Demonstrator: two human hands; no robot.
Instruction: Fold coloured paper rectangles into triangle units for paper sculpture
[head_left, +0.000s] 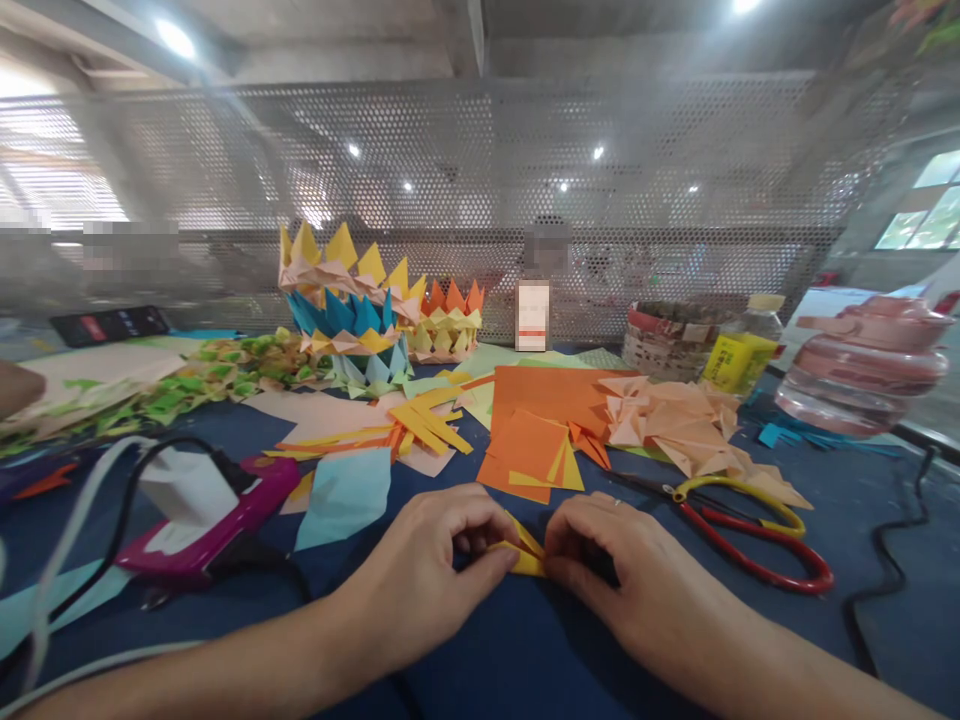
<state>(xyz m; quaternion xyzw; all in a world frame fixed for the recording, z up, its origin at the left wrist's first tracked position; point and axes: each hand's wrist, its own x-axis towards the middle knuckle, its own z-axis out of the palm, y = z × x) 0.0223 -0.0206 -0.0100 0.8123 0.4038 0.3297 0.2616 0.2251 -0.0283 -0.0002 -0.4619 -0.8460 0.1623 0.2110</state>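
A small folded piece of yellow paper is held just above the dark blue tabletop, between my two hands. My left hand pinches its left side between thumb and fingers. On the right side, the fingertips of my right hand close on the same paper. Part of the fold is hidden behind the fingers. Just beyond lie orange paper squares with yellow slips on them. Scissors with red and yellow handles rest to the right of my right hand.
Folded paper crowns stand at the back left. Peach folded pieces lie right of the orange sheets. A purple power strip with cables sits left. A pink water jug, a yellow-labelled bottle and a phone stand farther back.
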